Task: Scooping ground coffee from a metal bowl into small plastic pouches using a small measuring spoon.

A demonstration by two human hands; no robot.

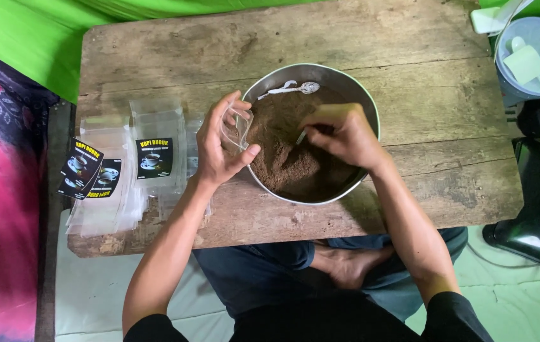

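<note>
Over the metal bowl (pixel 311 133) of brown powder (pixel 289 158), your left hand (pixel 222 142) pinches a small clear pouch (pixel 237 125) open at its mouth, thumb against fingertips. Your right hand (pixel 343 134) curls its fingers around what looks like a small scoop dug into the powder. That pouch is thin, light and slippery, so grip it near the rim. Spare pouches (pixel 124 171) lie well left on the wooden table (pixel 409 76).

Lighting even and diffuse, daylight quality, moderately bright. Shadows soft: a faint one beneath the right hand (pixel 340 134) on the brown powder. Mild glare on the rim of the round metal bowl (pixel 371 104). Focus acceptable at centre; slight softness and wide-angle stretch toward frame edges.
</note>
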